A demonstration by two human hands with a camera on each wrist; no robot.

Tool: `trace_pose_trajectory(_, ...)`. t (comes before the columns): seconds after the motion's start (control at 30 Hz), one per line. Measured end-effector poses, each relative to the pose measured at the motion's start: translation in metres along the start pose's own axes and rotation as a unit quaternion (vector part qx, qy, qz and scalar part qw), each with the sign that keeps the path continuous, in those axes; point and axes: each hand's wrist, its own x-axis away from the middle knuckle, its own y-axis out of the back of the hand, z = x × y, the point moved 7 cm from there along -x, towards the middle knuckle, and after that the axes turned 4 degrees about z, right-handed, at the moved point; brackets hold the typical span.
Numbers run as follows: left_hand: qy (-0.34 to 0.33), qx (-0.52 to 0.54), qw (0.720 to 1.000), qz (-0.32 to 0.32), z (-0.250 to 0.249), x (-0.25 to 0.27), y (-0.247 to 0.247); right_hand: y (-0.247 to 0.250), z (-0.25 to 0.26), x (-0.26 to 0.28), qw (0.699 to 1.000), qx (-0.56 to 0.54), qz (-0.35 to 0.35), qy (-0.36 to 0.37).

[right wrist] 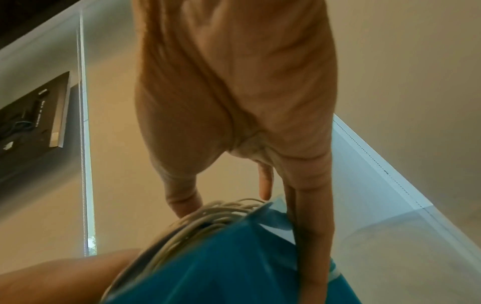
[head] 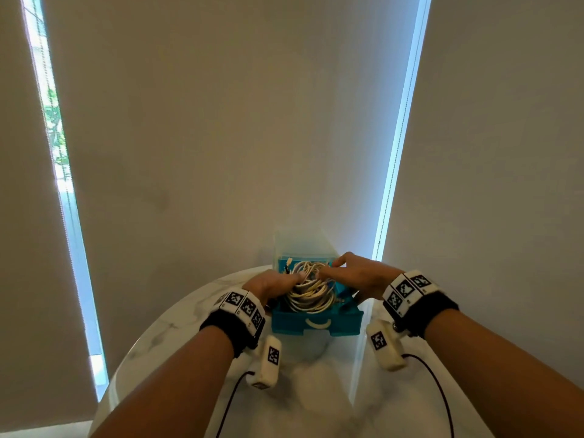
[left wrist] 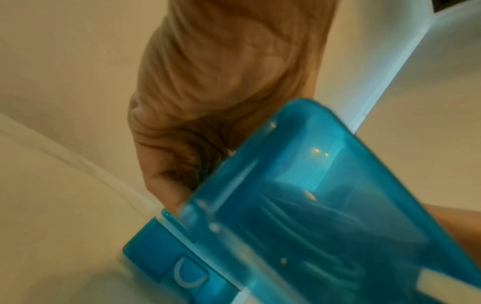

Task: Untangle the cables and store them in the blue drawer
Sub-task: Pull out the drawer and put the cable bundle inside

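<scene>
The blue drawer (head: 289, 325) stands pulled out toward me on the round white table (head: 177, 327). Coiled white cables (head: 311, 295) fill it and rise above its rim. My left hand (head: 284, 279) reaches over the drawer's left wall, its fingers lying on the coil. My right hand (head: 338, 273) presses on the coil from the right with straight fingers. In the left wrist view the left hand (left wrist: 221, 82) has its thumb against the outside of the drawer (left wrist: 325, 205); the fingers are hidden. In the right wrist view one finger of the right hand (right wrist: 234, 92) touches the cables (right wrist: 208, 218), another runs down the drawer (right wrist: 234, 267) side.
The drawer's clear housing (head: 303, 243) stands behind it at the table's far edge, close to the closed blinds. Black leads run from the wrist cameras back across the table toward me. A dark panel (right wrist: 31, 115) hangs on the wall at the left.
</scene>
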Motion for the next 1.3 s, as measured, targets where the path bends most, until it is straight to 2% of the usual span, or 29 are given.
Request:
trace_pose_trajectory(0.1,0.006,-0.005,1.0,-0.002,-0.001,-0.003,0.001,0.005,-0.006,-0.009,0.999,-0.035,-0.016,0.014)
trace_pose_trajectory(0.17,0.015,0.023,0.999,0.016,0.0,-0.005,-0.002,0.004,-0.006,-0.012,0.997,0.026,-0.054,0.043)
trace_pose_trajectory(0.27,0.02,0.035,0.999,0.033,-0.002,-0.009,-0.006,0.009,-0.007,-0.016,0.977,0.126,-0.145,0.089)
trace_pose_trajectory(0.43,0.037,0.031,0.997,0.067,-0.005,-0.008,-0.008,0.019,-0.005,-0.012,0.964,0.128,-0.198,0.123)
trace_pose_trajectory(0.5,0.032,0.047,0.996,0.065,-0.005,-0.008,-0.007,0.018,0.002,-0.01,0.97,0.091,-0.175,0.142)
trace_pose_trajectory(0.57,0.01,0.013,0.999,0.048,-0.008,-0.008,-0.005,0.012,0.009,-0.006,0.974,0.06,-0.124,0.182)
trace_pose_trajectory(0.63,-0.002,-0.032,0.999,0.032,-0.012,-0.012,-0.004,0.005,0.013,0.0,0.968,0.076,-0.083,0.224)
trace_pose_trajectory(0.77,-0.001,-0.07,0.997,0.031,-0.02,-0.011,-0.001,0.011,0.01,0.011,0.945,0.206,-0.126,0.22)
trace_pose_trajectory(0.9,0.009,-0.09,0.995,0.04,-0.022,-0.015,0.0,0.01,0.01,0.014,0.935,0.189,-0.144,0.265)
trace_pose_trajectory(1.03,0.023,-0.068,0.997,0.024,-0.02,-0.011,-0.002,-0.003,0.012,0.018,0.902,0.207,-0.165,0.342)
trace_pose_trajectory(1.13,0.028,-0.029,0.998,0.037,-0.017,-0.003,-0.005,-0.011,0.01,0.025,0.895,0.268,-0.097,0.345)
trace_pose_trajectory(1.23,0.035,-0.002,0.998,0.059,-0.008,-0.02,-0.003,-0.017,0.001,0.031,0.905,0.271,-0.003,0.329)
trace_pose_trajectory(1.3,0.039,0.041,0.996,0.065,-0.004,-0.027,-0.001,-0.023,-0.001,0.032,0.893,0.295,0.012,0.34)
